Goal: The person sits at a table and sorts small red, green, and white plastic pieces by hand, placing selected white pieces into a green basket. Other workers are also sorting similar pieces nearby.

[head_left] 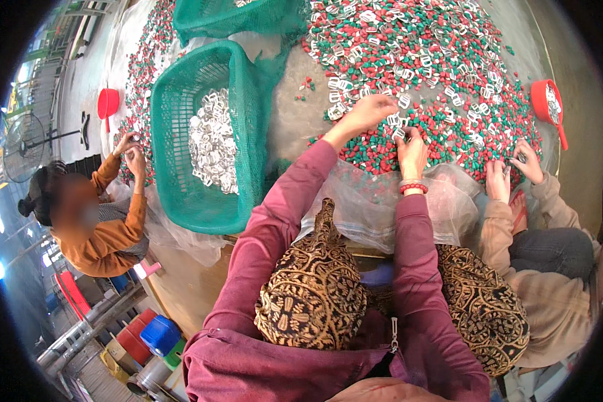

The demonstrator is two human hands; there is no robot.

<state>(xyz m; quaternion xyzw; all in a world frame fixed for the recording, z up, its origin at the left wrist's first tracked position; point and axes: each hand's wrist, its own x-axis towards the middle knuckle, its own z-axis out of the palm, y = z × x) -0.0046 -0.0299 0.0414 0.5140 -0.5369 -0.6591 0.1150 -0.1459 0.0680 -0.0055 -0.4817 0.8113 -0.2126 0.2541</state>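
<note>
My left hand (372,112) reaches over the near part of a wide heap of red, green and white pellets (382,161). Its fingers are pressed together, and what they hold, if anything, is too small to make out. Just right of it, my right hand (413,153), with a red bead bracelet at the wrist, has thumb and fingers closed on a small silver metal buckle (398,133). Another silver buckle (394,120) is between my two hands. Many more such buckles (337,84) lie scattered through the pellets.
Left of my hands stands a green basket (161,134) lined with green mesh, holding a pile of silver buckles (214,144). A second green basket (201,27) is behind it. Co-workers sit at both sides, hands at the pellets. Red scoops (108,104) lie left and right (540,100).
</note>
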